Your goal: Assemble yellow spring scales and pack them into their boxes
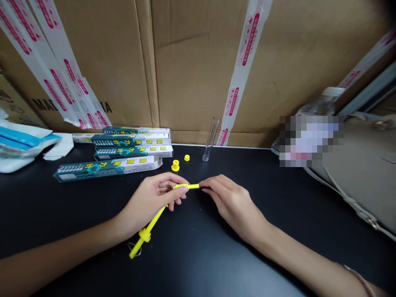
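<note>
Between thumb and fingers, my left hand (162,192) grips a slim yellow plastic strip (193,186). The fingertips of my right hand (230,200) are pinched together at the strip's right end; whether a small part is hidden between them I cannot tell. Below my left hand a yellow rod (156,219) with a round collar lies slanted on the table, a thin metal wire loop at its lower end. Beyond the hands stand a yellow flanged cap (175,166) and a smaller yellow ring (187,157). A clear graduated tube (211,139) stands upright behind them.
Several green-and-white printed boxes (108,168) lie at the back left, near a blue-and-white plastic packet (24,142). A large cardboard box (192,66) walls off the black table's (198,264) far edge. A clear bottle (321,103) and a beige bag (368,165) occupy the right.
</note>
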Tool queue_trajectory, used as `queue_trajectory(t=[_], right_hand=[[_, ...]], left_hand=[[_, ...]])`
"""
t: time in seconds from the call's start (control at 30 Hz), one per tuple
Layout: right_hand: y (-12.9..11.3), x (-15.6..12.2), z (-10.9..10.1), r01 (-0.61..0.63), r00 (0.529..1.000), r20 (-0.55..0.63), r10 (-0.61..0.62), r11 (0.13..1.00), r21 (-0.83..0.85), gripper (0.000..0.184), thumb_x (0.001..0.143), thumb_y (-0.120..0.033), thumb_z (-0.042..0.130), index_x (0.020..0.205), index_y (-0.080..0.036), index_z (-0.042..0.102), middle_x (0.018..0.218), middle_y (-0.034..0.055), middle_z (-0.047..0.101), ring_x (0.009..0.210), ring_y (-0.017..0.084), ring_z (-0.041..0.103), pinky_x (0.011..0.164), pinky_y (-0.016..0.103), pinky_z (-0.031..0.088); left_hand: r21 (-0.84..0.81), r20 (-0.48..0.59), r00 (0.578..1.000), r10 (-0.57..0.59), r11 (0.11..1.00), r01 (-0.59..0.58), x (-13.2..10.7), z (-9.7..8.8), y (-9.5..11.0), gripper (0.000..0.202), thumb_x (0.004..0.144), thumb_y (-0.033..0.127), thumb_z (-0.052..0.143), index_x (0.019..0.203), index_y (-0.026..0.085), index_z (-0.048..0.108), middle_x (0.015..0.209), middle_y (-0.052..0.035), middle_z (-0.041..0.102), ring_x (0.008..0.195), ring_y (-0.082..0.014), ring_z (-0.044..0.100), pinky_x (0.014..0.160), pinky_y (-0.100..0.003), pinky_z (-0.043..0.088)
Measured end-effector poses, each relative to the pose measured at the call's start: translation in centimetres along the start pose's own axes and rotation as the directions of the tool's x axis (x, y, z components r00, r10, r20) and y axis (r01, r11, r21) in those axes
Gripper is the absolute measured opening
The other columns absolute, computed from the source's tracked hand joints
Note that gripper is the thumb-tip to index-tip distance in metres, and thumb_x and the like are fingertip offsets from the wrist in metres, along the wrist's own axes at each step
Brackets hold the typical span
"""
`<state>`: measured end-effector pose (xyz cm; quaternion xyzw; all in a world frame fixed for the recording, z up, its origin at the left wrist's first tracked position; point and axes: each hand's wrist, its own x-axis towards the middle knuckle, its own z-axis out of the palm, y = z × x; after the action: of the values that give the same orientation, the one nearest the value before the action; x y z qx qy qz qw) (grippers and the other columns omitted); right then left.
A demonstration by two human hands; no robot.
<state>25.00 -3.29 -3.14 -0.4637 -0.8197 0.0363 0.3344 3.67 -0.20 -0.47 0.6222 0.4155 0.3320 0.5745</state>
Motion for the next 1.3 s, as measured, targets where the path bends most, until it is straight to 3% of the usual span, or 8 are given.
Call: queue_trajectory(t=[0.3,0.5,0.7,0.87,0.97,1.17,1.3], right_hand=[[0.1,0.2,0.0,-0.039,0.999,0.000,0.039,0.995,0.097,0.026,0.093,0.000,0.053,0.108,-0.014,0.067,0.103,0.0089,0.072,0.093,0.019,0.068,0.084,0.033,0.057],[0.4,0.3,-0.2,-0.020,1.000,0.000,0.020,0.993,0.113,0.029,0.093,0.000,0.051,0.100,-0.019,0.072,0.092,0.0061,0.075,0.089,0.021,0.066,0.078,0.035,0.059],[0.5,0.2,0.0,-0.042,0.999,-0.006,0.043,0.993,0.111,0.034,0.092,-0.001,0.049,0.105,-0.020,0.074,0.097,0.0073,0.072,0.083,0.018,0.070,0.075,0.033,0.062],[0.6,-0.1,0.5,-0.080,0.995,-0.049,0.087,0.988,0.135,0.030,0.094,-0.006,0.049,0.093,-0.018,0.076,0.114,0.0116,0.065,0.084,0.018,0.071,0.075,0.034,0.063],[0.4,0.1,0.2,-0.105,0.988,-0.096,0.124,0.977,0.183,0.024,0.093,-0.010,0.055,0.090,-0.019,0.077,0.104,0.0109,0.067,0.086,0.020,0.069,0.077,0.035,0.062],[-0.4,0.6,-0.8,-0.204,0.950,-0.140,0.278,0.896,0.393,0.009,0.087,-0.021,0.071,0.093,-0.022,0.077,0.091,0.0051,0.076,0.081,0.020,0.071,0.078,0.034,0.058],[-0.8,1.0,-0.8,-0.276,0.922,-0.070,0.380,0.774,0.570,0.017,0.087,-0.032,0.071,0.097,-0.019,0.076,0.092,0.0057,0.080,0.079,0.019,0.075,0.069,0.029,0.061]], left_hand=[[0.014,0.008,1.000,0.007,1.000,-0.007,0.0,-0.2,-0.1,0.026,0.081,0.036,0.073,0.095,0.015,0.069,0.067,0.0027,0.063,0.055,-0.0073,0.053,0.052,-0.018,0.045],[0.018,0.014,1.000,0.010,1.000,-0.010,0.0,-0.1,0.1,0.024,0.081,0.036,0.072,0.094,0.015,0.069,0.067,0.0024,0.063,0.055,-0.0076,0.053,0.052,-0.018,0.045],[0.025,0.016,1.000,0.002,1.000,-0.003,-0.2,-0.2,0.0,0.026,0.082,0.037,0.072,0.094,0.015,0.068,0.069,0.0017,0.064,0.056,-0.0083,0.054,0.053,-0.019,0.046],[0.012,0.028,1.000,-0.009,1.000,0.009,-0.1,-0.2,0.0,0.028,0.081,0.038,0.072,0.095,0.014,0.067,0.071,-0.0010,0.068,0.059,-0.0108,0.058,0.051,-0.020,0.047],[0.013,0.033,0.999,-0.019,1.000,0.018,0.0,-0.2,0.0,0.028,0.082,0.039,0.072,0.095,0.014,0.067,0.071,-0.0017,0.069,0.059,-0.0111,0.060,0.050,-0.019,0.046],[0.026,0.047,0.999,-0.022,0.999,0.021,-0.1,-0.1,-0.3,0.026,0.083,0.037,0.072,0.096,0.015,0.067,0.072,-0.0012,0.070,0.060,-0.0107,0.060,0.051,-0.019,0.048],[0.045,0.037,0.999,-0.038,0.998,0.036,-0.2,-0.1,-0.3,0.026,0.082,0.038,0.072,0.095,0.015,0.067,0.071,-0.0009,0.069,0.060,-0.0109,0.060,0.050,-0.018,0.047]])
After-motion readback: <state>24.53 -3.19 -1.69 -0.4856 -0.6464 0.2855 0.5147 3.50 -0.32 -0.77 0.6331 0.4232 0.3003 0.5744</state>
